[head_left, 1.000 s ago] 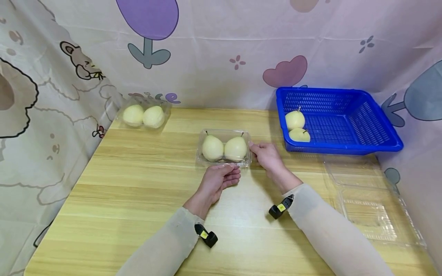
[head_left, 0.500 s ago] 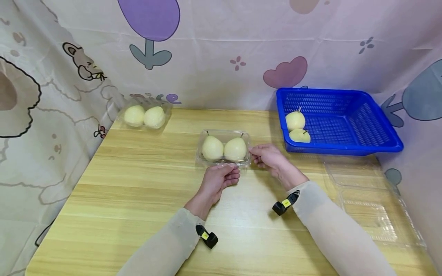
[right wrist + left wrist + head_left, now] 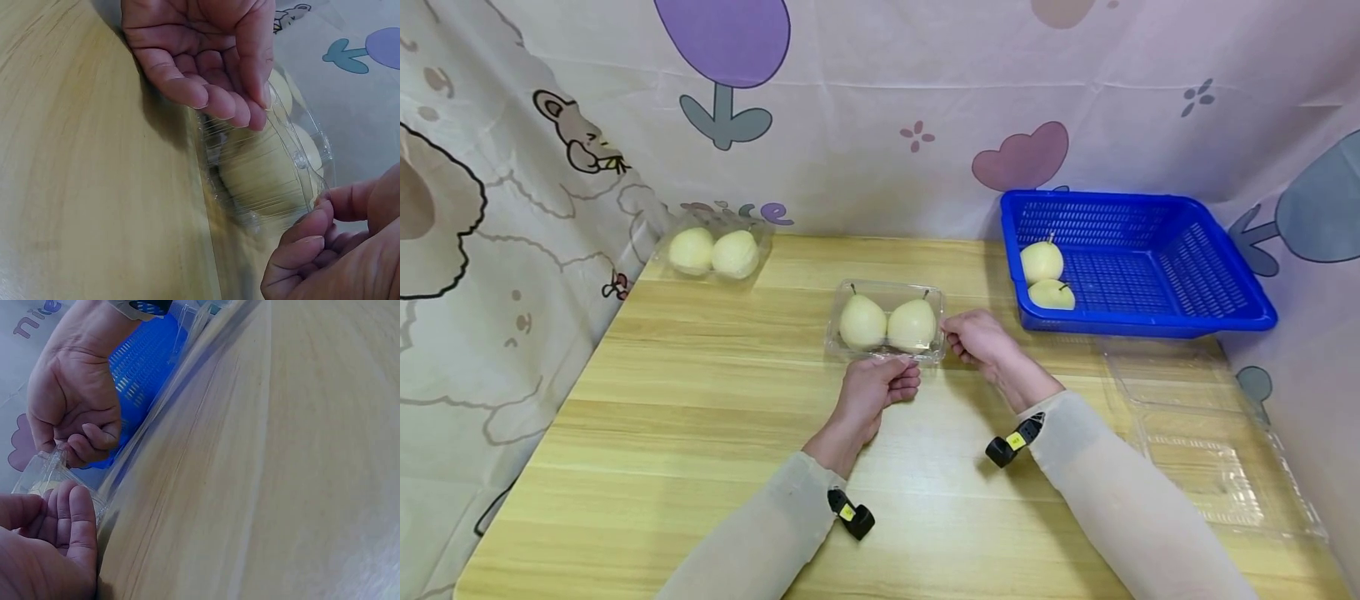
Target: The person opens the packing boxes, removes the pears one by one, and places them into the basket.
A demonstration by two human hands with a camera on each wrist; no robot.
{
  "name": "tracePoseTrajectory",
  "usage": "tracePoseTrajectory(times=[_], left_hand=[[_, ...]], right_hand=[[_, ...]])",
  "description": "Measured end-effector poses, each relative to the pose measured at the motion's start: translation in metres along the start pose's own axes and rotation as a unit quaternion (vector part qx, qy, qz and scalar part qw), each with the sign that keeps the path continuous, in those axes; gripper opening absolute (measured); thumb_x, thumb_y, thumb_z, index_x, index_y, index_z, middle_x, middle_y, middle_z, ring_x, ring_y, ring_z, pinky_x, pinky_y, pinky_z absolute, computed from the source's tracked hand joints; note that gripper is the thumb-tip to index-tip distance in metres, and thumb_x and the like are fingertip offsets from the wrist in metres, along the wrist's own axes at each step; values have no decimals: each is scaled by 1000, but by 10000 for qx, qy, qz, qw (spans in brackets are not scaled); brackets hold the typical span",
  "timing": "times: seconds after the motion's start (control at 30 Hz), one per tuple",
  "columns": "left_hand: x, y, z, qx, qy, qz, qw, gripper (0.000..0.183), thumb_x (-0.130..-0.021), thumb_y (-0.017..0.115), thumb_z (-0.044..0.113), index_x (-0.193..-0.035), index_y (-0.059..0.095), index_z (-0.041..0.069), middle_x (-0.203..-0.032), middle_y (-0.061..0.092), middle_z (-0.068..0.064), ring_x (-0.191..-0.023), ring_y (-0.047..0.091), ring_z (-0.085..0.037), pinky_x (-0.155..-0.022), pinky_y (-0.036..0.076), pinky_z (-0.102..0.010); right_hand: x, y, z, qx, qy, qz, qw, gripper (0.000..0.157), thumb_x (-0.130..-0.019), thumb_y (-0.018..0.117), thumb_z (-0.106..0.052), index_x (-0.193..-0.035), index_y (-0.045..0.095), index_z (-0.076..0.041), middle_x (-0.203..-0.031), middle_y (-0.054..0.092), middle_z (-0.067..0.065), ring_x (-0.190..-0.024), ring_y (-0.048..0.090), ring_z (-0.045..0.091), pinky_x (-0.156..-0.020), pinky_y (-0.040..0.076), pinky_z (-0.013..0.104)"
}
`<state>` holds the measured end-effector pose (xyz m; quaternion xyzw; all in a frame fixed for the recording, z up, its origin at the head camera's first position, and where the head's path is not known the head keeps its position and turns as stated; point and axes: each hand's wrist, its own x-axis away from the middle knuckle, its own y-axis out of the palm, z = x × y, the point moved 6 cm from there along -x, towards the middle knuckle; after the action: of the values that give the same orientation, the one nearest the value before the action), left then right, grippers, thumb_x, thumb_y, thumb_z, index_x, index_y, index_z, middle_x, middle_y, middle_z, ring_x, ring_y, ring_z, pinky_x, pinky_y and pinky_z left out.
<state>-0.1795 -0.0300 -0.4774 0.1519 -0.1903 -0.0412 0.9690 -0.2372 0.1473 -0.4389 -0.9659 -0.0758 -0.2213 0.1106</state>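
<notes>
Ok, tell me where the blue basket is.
In the head view, the blue basket sits at the back right of the table, past the right hand, behind the open plastic box.

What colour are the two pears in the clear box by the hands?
The pears are pale yellow, seen best in the head view.

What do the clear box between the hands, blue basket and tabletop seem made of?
Clear, rectangular lidded box: likely thin glossy plastic; see-through, with bright highlights.
Blue, rectangular slotted basket: probably moulded plastic; even colour, slight sheen.
Pale yellow-brown tabletop: wood or laminate; grain shows, smooth sheen, which is unclear.
</notes>
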Motion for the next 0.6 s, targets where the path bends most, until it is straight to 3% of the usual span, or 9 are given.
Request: tracePoseTrajectory(times=[0.37,0.6], left_hand=[[0,-3,2,77,-139,-65,9999,29,-105,61,7,-120,69,-17,-86,78,-7,-72,74,-11,-71,64,-24],[0,-3,1,66,-45,-90,9999,30,-105,60,7,-118,69,-18,-86,78,-8,-72,74,-12,-71,64,-25]], right_hand=[[-2,-2,4,-453,172,-370,9981,25,-109,60,-26,-97,65,-6,-79,57,-3,-71,52,11,-61,43,22],[-7,-1,5,-562,265,-678,9958,23,-110,58,-22,-96,64,-5,-77,63,-3,-71,57,11,-65,47,22]])
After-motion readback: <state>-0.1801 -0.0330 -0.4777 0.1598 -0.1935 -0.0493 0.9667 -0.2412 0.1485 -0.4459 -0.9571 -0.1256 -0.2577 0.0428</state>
